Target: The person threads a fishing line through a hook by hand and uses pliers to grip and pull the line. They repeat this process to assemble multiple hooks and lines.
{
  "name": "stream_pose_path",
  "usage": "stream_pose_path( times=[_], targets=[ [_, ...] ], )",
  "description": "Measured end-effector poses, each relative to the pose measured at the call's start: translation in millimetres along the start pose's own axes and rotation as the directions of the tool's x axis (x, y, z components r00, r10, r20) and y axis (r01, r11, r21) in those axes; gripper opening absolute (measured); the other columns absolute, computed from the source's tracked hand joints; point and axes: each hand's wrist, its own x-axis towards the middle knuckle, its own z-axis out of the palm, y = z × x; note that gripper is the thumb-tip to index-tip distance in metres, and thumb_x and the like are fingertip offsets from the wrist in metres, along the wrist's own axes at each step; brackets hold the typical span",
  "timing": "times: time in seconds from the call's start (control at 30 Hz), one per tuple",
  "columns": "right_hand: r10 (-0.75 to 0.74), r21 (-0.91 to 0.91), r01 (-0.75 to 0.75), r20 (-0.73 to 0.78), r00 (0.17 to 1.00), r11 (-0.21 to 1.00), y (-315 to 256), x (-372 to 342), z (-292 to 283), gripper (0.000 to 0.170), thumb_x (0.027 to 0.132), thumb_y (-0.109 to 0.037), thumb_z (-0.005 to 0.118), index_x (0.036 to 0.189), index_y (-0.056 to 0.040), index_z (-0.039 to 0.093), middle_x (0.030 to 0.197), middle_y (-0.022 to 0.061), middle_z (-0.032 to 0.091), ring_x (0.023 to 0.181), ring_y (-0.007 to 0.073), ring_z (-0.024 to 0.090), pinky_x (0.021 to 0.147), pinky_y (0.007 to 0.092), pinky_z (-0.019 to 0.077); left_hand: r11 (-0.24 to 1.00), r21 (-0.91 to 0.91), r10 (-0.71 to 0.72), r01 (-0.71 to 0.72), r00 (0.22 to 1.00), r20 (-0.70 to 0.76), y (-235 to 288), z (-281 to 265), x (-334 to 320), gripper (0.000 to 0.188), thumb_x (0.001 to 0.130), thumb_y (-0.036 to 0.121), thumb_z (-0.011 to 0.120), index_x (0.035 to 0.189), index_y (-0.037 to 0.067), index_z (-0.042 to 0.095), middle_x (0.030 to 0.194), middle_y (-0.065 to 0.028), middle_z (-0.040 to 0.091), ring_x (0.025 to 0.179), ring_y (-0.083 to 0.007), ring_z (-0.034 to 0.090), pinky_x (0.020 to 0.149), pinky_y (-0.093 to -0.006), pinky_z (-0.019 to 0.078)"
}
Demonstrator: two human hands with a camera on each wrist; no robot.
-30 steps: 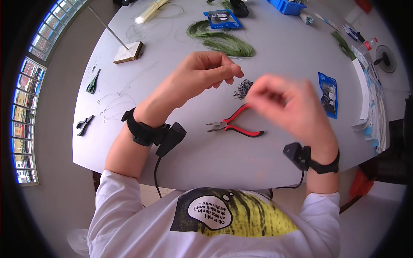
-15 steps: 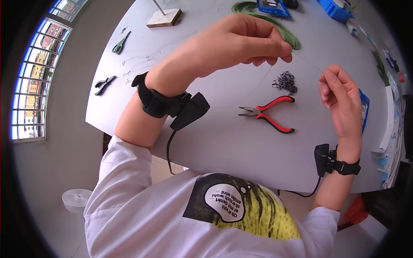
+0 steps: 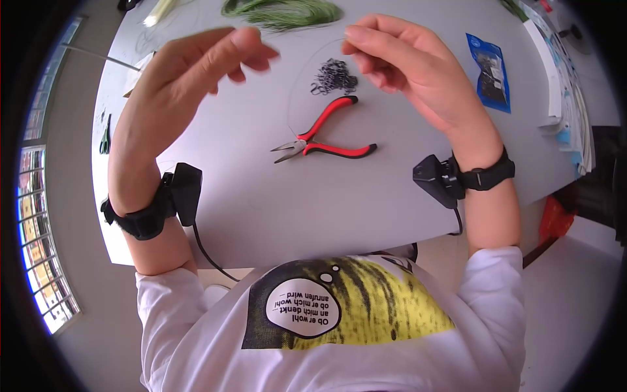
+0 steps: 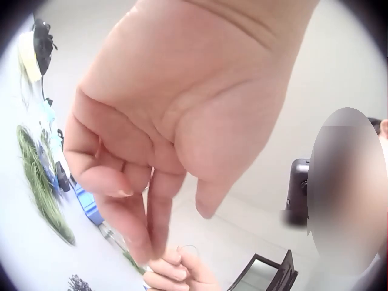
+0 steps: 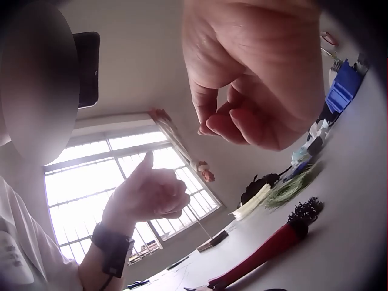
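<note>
1. Pale grey table (image 3: 313, 215) spreads out before me, with a barred window (image 3: 39, 222) off to my left.
2. My right hand (image 3: 411, 62) is raised above the table in a narrow pinch, thumb and forefinger closed on a thin line (image 3: 289, 108).
3. From that pinch the line arcs leftward and down towards the pliers (image 3: 303, 144); I cannot tell whether it touches them.
4. My left hand (image 3: 173, 98) is raised too, its grip loose and fairly wide: fingers softly bent, thumb standing apart from them.
5. On the table between my hands, nearer to me, lie the pliers, red handles spread, jaws slightly parted and pointing left.
6. Just beyond the upper handle sits a heap of dark hooks (image 3: 334, 77), near my right hand.
7. Further off lies a green bundle (image 3: 287, 13), with a pale bundle (image 3: 159, 12) to its left.
8. Right of my right hand is a blue packet (image 3: 490, 72), then papers (image 3: 575, 130) along the table's edge.
9. Scissors (image 3: 105, 136) lie at the far left, beyond my left hand.
</note>
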Motion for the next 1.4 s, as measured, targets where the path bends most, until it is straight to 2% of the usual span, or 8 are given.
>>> stream_pose_path(
  times=[0.07,0.17,0.27,0.4,1.07,1.17,1.23,1.4],
  targets=[
    [-0.002,0.012,0.002,0.008,1.000,1.000,3,1,4,0.025,0.094,-0.033,0.061,0.091,-0.0094,0.067,0.070,-0.0075,0.055,0.061,-0.0002,0.045,0.053,0.0164,0.0321,0.996,-0.081,0.025,-0.037,0.989,-0.143,1,17,7,0.049,0.101,0.046,0.045,0.107,0.004,0.070,0.096,-0.0072,0.071,0.083,-0.0135,0.062,0.073,-0.0262,0.0461],
    [-0.041,-0.036,0.043,0.045,0.998,0.998,5,3,8,0.023,0.094,-0.030,0.062,0.089,-0.0082,0.067,0.069,-0.0055,0.055,0.060,0.0010,0.045,0.053,0.0168,0.0331,0.910,-0.411,0.046,-0.056,0.998,-0.033,3,43,11,0.030,0.100,0.023,0.054,0.114,-0.002,0.063,0.093,-0.0078,0.068,0.087,-0.0143,0.063,0.084,-0.0289,0.0493],
    [-0.029,-0.079,0.029,0.012,1.000,0.996,6,2,10,0.021,0.094,-0.027,0.063,0.087,-0.0076,0.066,0.069,-0.0046,0.054,0.060,0.0021,0.044,0.053,0.0173,0.0338,0.863,-0.504,-0.064,0.046,0.998,-0.019,5,51,11,0.021,0.093,0.015,0.066,0.099,-0.005,0.066,0.082,-0.0039,0.066,0.073,-0.0088,0.060,0.068,-0.0242,0.0507],
    [0.021,-0.087,-0.023,-0.020,1.000,0.996,2,2,7,0.021,0.090,-0.026,0.067,0.089,-0.0057,0.067,0.074,-0.0033,0.061,0.070,0.0039,0.055,0.060,0.0197,0.0428,0.898,-0.418,-0.144,0.138,0.989,0.018,4,42,12,0.021,0.094,0.021,0.064,0.093,0.001,0.069,0.082,-0.0014,0.067,0.072,-0.0066,0.057,0.062,-0.0213,0.0453],
    [-0.042,-0.186,0.033,-0.043,0.998,0.982,9,3,5,0.015,0.092,-0.018,0.065,0.090,-0.0034,0.064,0.075,-0.0033,0.059,0.065,0.0027,0.050,0.057,0.0194,0.0409,0.903,-0.393,-0.170,0.176,0.984,0.049,-6,45,15,0.022,0.095,0.021,0.062,0.096,0.001,0.069,0.087,-0.0024,0.068,0.074,-0.0063,0.058,0.064,-0.0216,0.0457],
    [-0.081,-0.187,0.070,-0.051,0.995,0.980,12,3,6,0.014,0.092,-0.016,0.065,0.088,-0.0030,0.064,0.074,-0.0037,0.058,0.063,0.0025,0.048,0.056,0.0190,0.0400,0.915,-0.402,-0.066,0.029,0.995,-0.079,-14,53,18,0.027,0.097,0.025,0.059,0.104,0.001,0.068,0.089,-0.0035,0.066,0.075,-0.0065,0.059,0.065,-0.0218,0.0462],
    [-0.090,-0.189,0.077,-0.063,0.994,0.979,13,3,6,0.013,0.092,-0.015,0.065,0.088,-0.0029,0.064,0.073,-0.0039,0.058,0.062,0.0023,0.048,0.055,0.0188,0.0396,0.774,-0.621,-0.182,0.123,0.983,-0.031,-10,56,18,0.032,0.099,0.028,0.055,0.110,0.000,0.066,0.090,-0.0033,0.064,0.071,-0.0055,0.055,0.062,-0.0217,0.0453],
    [-0.143,-0.284,0.113,-0.088,0.986,0.952,15,3,8,0.011,0.090,-0.012,0.066,0.086,-0.0023,0.063,0.071,-0.0053,0.058,0.061,0.0013,0.046,0.055,0.0193,0.0377,0.802,-0.497,-0.300,0.333,0.942,0.148,0,51,16,0.030,0.099,0.030,0.057,0.103,0.002,0.068,0.082,0.0021,0.062,0.063,-0.0027,0.043,0.056,-0.0193,0.0375]
  ],
)
